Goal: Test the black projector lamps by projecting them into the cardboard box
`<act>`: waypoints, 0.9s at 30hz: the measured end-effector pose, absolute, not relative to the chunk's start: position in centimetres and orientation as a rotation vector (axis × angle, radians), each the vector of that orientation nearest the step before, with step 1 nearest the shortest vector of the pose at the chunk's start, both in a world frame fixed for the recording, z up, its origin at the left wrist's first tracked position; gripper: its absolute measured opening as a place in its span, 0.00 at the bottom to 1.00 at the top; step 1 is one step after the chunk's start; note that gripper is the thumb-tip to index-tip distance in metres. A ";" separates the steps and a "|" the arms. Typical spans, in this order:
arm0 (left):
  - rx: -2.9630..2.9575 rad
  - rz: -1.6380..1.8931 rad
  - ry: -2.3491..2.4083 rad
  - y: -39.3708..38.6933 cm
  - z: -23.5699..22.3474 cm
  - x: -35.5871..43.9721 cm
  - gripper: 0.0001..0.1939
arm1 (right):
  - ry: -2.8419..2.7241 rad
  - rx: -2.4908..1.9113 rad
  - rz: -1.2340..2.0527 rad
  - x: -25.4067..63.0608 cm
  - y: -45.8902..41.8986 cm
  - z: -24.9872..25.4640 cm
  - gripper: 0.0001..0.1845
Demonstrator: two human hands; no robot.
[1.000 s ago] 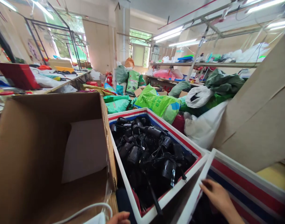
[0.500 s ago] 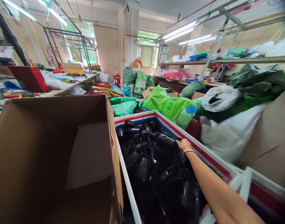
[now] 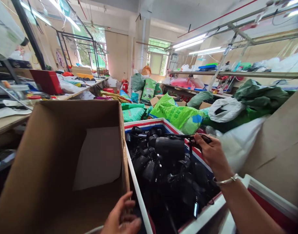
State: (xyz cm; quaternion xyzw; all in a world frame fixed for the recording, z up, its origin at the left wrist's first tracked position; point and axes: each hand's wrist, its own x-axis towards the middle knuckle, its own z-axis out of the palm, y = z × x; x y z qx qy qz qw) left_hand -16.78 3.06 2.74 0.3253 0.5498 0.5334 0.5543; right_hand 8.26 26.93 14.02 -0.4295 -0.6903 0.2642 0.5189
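Observation:
My right hand [image 3: 209, 148] is closed around the handle end and cord of a black hair dryer [image 3: 169, 148], judging by its wide barrel. The barrel points left, just above a pile of similar black corded appliances [image 3: 149, 169]. That pile lies in a white bin with red and blue bands [image 3: 139, 190]. My left hand [image 3: 123, 216] is low in the view, fingers loosely curled and apart from the thumb, with nothing seen in it. It is by the near right edge of a cardboard box [image 3: 53, 139]; I cannot tell if it touches.
A pale sheet [image 3: 97, 157] lies inside the box. Beyond the bin are a bright green sack [image 3: 175, 112] and a white sack [image 3: 244, 139]. Another bin rim [image 3: 268, 191] is at the lower right. A cluttered bench [image 3: 78, 86] runs along the left.
My right hand has lifted the hair dryer from the pile and moved up and to the right. My left hand has come into view beside the box. The camera view has shifted slightly.

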 end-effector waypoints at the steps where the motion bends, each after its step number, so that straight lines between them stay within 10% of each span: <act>1: 0.761 1.290 1.252 3.9 3.5 -16.3 0.49 | -1.631 -1.009 0.705 8.0 25.7 14.2 0.17; 7: 0.615 1.244 0.966 8.0 7.9 -13.8 0.58 | -1.478 -0.981 1.217 5.3 19.2 11.4 0.16; 13: 0.487 1.170 1.006 8.2 6.6 -11.3 0.35 | -1.391 -1.021 1.275 6.2 18.4 9.8 0.21; 17: 0.376 1.117 0.974 8.5 6.3 -11.2 0.20 | -1.519 -1.197 1.393 9.1 18.2 9.4 0.43; 27: 0.569 1.153 1.078 7.5 6.6 -10.5 0.34 | -1.284 -0.797 1.886 9.8 14.3 6.9 0.43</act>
